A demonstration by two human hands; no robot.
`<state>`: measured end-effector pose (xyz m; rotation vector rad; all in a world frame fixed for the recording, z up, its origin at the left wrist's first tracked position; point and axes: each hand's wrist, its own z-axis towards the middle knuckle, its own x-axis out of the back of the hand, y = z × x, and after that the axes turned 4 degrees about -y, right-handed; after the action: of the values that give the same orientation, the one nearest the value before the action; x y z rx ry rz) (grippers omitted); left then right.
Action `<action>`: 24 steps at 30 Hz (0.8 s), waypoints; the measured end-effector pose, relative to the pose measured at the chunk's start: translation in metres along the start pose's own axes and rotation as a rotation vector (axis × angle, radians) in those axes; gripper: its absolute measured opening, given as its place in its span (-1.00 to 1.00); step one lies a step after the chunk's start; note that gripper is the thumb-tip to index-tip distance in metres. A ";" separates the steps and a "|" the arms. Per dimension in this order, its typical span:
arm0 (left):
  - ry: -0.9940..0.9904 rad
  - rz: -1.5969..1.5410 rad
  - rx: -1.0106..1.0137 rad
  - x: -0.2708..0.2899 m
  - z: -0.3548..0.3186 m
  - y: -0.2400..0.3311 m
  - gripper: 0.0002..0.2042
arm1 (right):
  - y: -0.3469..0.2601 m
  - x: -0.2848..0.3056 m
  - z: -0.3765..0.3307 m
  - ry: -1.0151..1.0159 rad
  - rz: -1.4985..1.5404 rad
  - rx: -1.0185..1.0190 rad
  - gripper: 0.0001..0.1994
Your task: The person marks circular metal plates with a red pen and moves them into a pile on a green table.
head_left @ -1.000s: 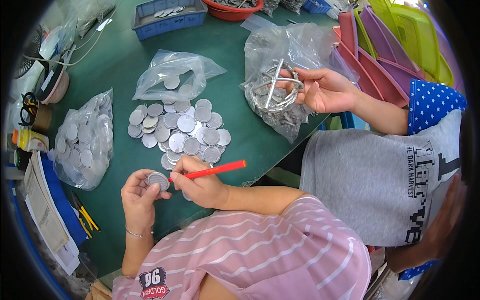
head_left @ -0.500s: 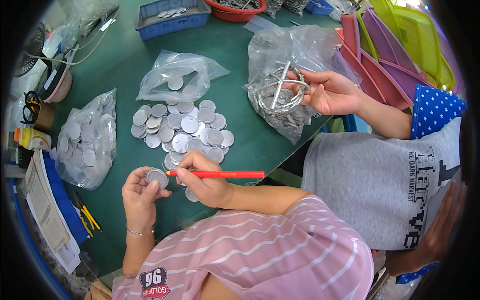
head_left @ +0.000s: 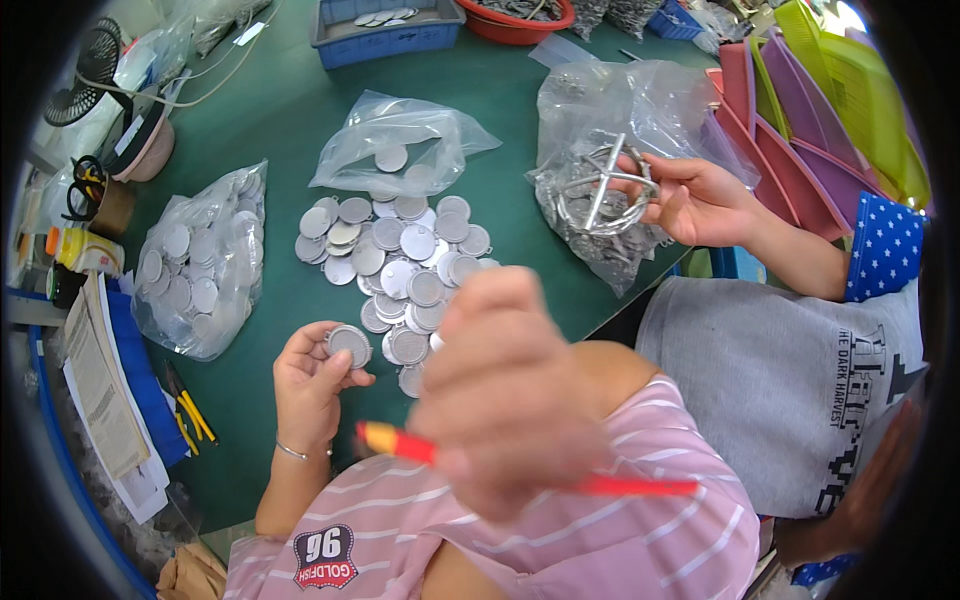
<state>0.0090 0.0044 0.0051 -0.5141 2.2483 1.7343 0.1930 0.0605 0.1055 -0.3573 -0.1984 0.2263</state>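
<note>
Between the thumb and fingers of my left hand (head_left: 312,385) is a round grey metal disc (head_left: 348,346) with a raised rim. My right hand (head_left: 515,400), blurred and close to the camera, grips a red pencil-like stick (head_left: 400,443) with a yellowish end. The stick points left and is apart from the disc. Just beyond my hands, a loose pile of similar discs (head_left: 397,278) is spread on the green table (head_left: 285,120); my right hand covers part of its near edge. Behind the pile lies an open clear plastic bag (head_left: 440,140) with a few discs in it.
A bag of discs (head_left: 200,265) lies left, near yellow-handled pliers (head_left: 195,415) and papers (head_left: 105,400). At right, a co-worker's hand (head_left: 700,200) holds silver metal rings (head_left: 605,190) over another bag (head_left: 640,100). Coloured plastic baskets (head_left: 790,130) stand beyond; a blue tray (head_left: 385,40) sits behind.
My right hand has lifted away from the disc toward the camera, still holding the red stick. My left hand keeps the disc. The whole view has shifted slightly.
</note>
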 end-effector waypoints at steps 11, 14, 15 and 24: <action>-0.008 -0.026 0.035 0.008 -0.003 -0.004 -0.72 | -0.019 -0.008 0.052 -0.282 0.021 0.189 -0.85; -0.026 -0.015 0.041 0.008 -0.002 -0.003 -0.71 | -0.021 -0.010 0.052 -0.313 0.038 0.200 -0.85; -0.023 -0.008 0.043 0.006 -0.003 -0.002 -0.72 | -0.021 -0.010 0.055 -0.321 0.040 0.196 -0.85; -0.020 -0.017 0.059 0.008 -0.004 -0.004 -0.72 | -0.018 -0.011 0.051 -0.331 0.042 0.159 -0.85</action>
<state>0.0037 -0.0012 0.0000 -0.4994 2.2672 1.6520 0.1743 0.0575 0.1569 -0.1643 -0.4962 0.3406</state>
